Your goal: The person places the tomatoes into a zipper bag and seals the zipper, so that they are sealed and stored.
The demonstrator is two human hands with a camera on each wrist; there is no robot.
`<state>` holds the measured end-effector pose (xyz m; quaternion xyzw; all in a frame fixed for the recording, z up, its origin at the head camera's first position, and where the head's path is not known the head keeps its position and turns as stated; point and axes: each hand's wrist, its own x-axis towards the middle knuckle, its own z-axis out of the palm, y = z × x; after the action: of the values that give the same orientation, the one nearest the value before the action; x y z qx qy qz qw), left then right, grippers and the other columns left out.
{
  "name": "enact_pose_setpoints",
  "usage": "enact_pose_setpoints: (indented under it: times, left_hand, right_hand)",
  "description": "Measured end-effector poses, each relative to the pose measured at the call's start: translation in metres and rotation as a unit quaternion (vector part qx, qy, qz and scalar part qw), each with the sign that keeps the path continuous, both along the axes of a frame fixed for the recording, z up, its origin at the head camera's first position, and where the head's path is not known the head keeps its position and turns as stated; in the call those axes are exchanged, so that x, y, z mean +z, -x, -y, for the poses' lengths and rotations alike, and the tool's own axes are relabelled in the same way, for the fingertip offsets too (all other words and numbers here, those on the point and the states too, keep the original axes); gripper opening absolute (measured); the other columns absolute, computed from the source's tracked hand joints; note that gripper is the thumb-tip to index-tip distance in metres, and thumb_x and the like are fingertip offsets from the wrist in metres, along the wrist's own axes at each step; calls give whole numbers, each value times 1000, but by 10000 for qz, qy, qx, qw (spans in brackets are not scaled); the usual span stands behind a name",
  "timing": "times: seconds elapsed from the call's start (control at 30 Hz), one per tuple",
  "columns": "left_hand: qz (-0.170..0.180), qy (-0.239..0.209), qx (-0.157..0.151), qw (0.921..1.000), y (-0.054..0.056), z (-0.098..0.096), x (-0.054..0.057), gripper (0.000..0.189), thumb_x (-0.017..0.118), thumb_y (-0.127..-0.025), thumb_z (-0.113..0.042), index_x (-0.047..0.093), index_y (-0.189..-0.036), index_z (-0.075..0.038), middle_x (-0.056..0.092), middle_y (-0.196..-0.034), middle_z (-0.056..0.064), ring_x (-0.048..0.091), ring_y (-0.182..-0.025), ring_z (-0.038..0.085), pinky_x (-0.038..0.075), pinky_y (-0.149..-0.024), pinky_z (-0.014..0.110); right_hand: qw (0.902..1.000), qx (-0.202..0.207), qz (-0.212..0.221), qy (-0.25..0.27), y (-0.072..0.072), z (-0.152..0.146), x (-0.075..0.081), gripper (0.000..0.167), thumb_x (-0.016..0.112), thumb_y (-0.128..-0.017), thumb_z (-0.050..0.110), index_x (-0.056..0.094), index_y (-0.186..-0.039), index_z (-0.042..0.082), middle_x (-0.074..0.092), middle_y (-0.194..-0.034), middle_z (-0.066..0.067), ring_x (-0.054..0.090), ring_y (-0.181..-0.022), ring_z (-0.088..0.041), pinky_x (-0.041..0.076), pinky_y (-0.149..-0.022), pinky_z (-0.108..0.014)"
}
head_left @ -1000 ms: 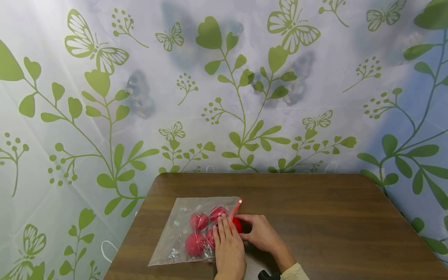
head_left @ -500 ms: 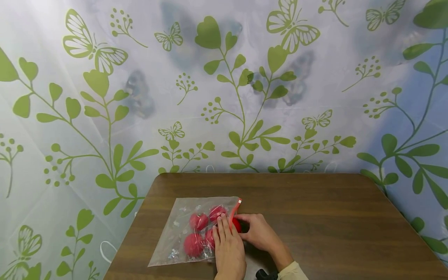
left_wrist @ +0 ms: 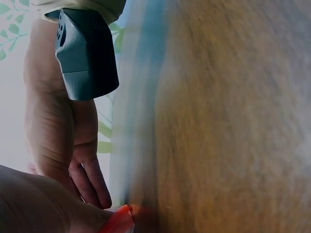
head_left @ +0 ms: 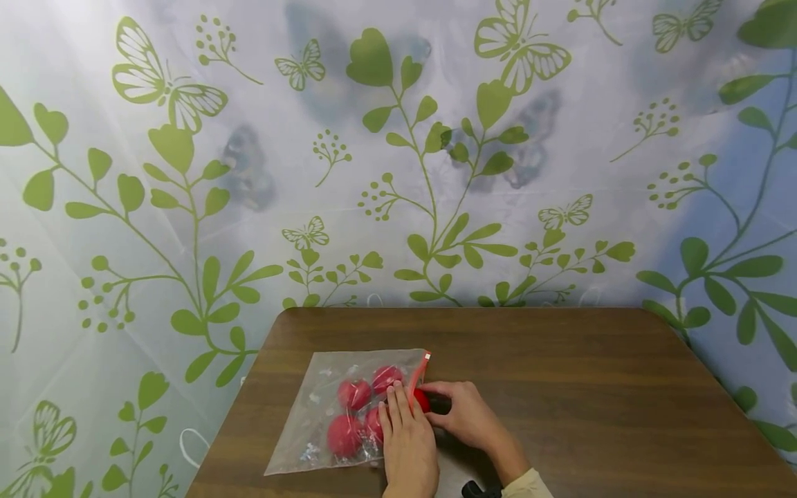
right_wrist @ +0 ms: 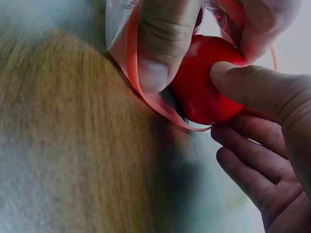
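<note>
A clear zip bag (head_left: 292, 429) with an orange zip strip (head_left: 420, 371) lies flat, its mouth facing right. Several red round fruits (head_left: 344, 435) show through the plastic. Across the bag's mouth my left hand (head_left: 409, 443) holds it, fingers laid over the top. In the right wrist view the left thumb (right_wrist: 163, 43) sits inside the orange rim, spreading the mouth. Between thumb and fingers my right hand (head_left: 470, 418) pinches a glossy red fruit (right_wrist: 199, 87) at that mouth. The left wrist view catches only the tip of the orange strip (left_wrist: 119, 222).
The brown wooden table (head_left: 591, 387) extends to the right and behind the bag. At its far edge hangs a curtain (head_left: 398, 173) printed with green leaves and butterflies. A black wrist camera (left_wrist: 87, 58) is on the right forearm.
Almost nothing differs. The bag, the fruits and both hands keep their places, with only slight shifts of the right forearm.
</note>
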<state>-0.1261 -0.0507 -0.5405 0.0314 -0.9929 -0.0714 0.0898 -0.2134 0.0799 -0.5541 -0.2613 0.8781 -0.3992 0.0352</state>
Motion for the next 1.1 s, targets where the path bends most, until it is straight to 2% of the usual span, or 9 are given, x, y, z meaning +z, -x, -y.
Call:
enact_pose_setpoints:
  times: [0.27,0.4,0.6,0.77,0.97,1.1]
  left_hand:
    - [-293,-43,11,9996,0,0,0,65,76,-93,1,54,-154,11,42,-170,29,40,-160,44,34,-130,62]
    - [-299,-58,-41,9995,-1,-1,-1,67,78,-90,1,56,-153,9,41,-170,30,40,-160,45,34,-130,62]
    - [-233,-21,-46,9997,-1,0,0,72,82,-86,0,56,-153,9,40,-171,29,39,-160,44,33,-130,61]
    - [-8,-69,-79,9999,1,-1,0,74,83,-86,0,55,-154,9,37,-172,29,37,-162,44,31,-132,62]
    - [-209,20,-95,9997,0,-1,-1,74,83,-87,-2,55,-154,9,40,-170,30,40,-160,45,33,-131,61]
    - [-288,-27,-21,9996,1,0,-2,69,78,-92,-1,52,-155,9,40,-170,31,40,-160,46,34,-131,61]
  right_hand:
    - [9993,-84,-372,-43,1,12,0,44,93,-87,23,82,-128,13,82,-125,-2,78,-115,-22,61,-104,-52]
    - [9986,-19,-527,78,1,21,-2,40,92,-86,20,84,-125,14,83,-121,0,78,-113,-18,61,-105,-49]
    - [9985,33,-515,194,4,23,-9,41,92,-87,24,83,-126,16,83,-123,2,77,-117,-16,59,-108,-49]
    - [9992,10,-380,143,6,14,-11,39,91,-89,23,83,-126,17,82,-125,4,76,-118,-16,60,-106,-49]
    - [9992,40,-383,118,8,20,-11,37,90,-89,23,85,-124,15,84,-121,1,77,-114,-17,61,-105,-50]
    - [9988,-1,-434,211,9,29,-13,37,91,-87,23,86,-123,17,84,-119,3,77,-112,-14,61,-105,-49]
